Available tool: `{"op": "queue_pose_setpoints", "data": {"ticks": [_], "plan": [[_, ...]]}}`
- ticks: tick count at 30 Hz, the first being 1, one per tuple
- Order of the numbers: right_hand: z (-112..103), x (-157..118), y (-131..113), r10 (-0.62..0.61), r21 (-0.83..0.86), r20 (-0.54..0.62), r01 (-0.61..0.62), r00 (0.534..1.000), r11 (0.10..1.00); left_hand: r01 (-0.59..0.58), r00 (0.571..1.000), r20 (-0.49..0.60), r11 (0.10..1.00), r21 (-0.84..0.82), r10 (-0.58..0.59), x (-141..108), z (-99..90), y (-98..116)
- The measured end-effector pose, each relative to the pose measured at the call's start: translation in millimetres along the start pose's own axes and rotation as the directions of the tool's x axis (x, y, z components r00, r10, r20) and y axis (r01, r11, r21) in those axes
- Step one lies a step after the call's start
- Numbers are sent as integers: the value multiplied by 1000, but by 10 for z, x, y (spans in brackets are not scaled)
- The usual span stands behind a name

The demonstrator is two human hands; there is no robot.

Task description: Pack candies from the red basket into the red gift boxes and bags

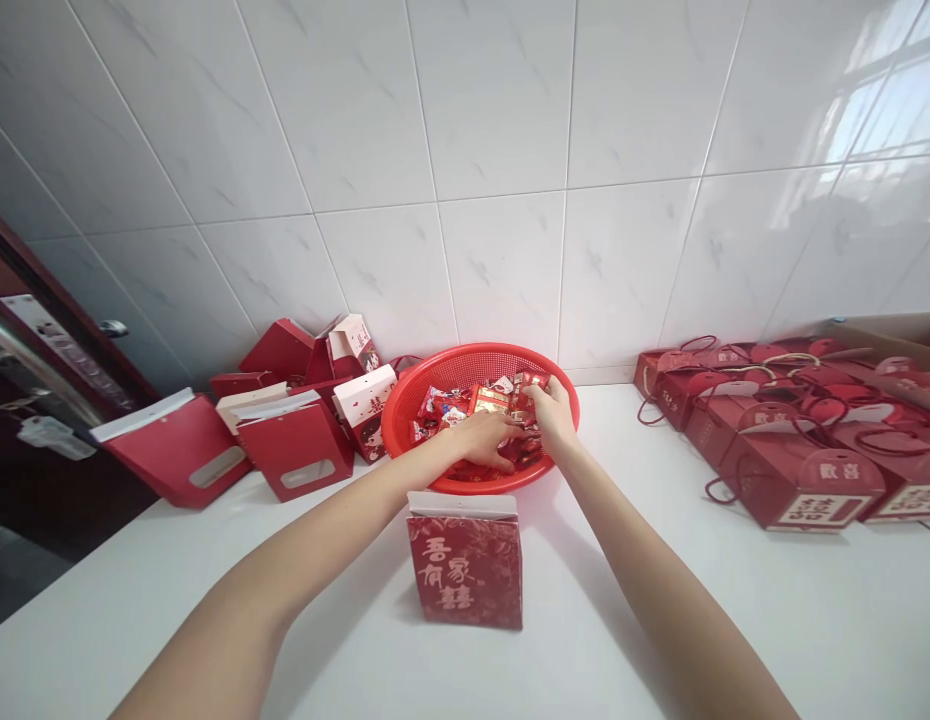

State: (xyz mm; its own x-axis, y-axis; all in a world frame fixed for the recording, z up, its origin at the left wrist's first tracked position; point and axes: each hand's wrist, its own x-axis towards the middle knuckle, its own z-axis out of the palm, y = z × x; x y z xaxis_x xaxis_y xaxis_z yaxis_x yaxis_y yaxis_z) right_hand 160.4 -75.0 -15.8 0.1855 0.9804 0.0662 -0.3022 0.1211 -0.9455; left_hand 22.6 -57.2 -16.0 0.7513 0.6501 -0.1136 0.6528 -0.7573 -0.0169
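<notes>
A red plastic basket (405,465) with wrapped candies (439,405) in it stands against the wall. My left hand (484,438) reaches over its near rim, fingers spread and resting on the candies, with nothing visibly gripped. At the basket's right side, my right hand (553,412) is closed, thumb and fingers pinching a small red candy packet (534,380). In front of the basket, between my forearms, a dark red paper gift box (469,570) with white lettering stands upright, its white top flaps raised. Its inside cannot be seen.
Several red gift boxes (296,455) with raised flaps stand left of the basket. On the right, closed red boxes with cord handles (799,470) are packed together, with a cardboard box (900,335) behind. A tiled wall (502,260) backs the white table (585,640). A dark door (52,420) is at left.
</notes>
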Motion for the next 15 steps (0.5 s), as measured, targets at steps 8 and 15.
{"op": "queue_pose_setpoints", "data": {"ticks": [8, 15], "plan": [[30, -12, -20, 5, 54, -33, -3, 999, 999, 326, 944, -55, 944, 42, -324, -29, -69, -132], [36, 5, -5, 9, 78, -43, -6, 999, 997, 360, 893, -187, 899, -250, -409, 3, -55, -348]]}}
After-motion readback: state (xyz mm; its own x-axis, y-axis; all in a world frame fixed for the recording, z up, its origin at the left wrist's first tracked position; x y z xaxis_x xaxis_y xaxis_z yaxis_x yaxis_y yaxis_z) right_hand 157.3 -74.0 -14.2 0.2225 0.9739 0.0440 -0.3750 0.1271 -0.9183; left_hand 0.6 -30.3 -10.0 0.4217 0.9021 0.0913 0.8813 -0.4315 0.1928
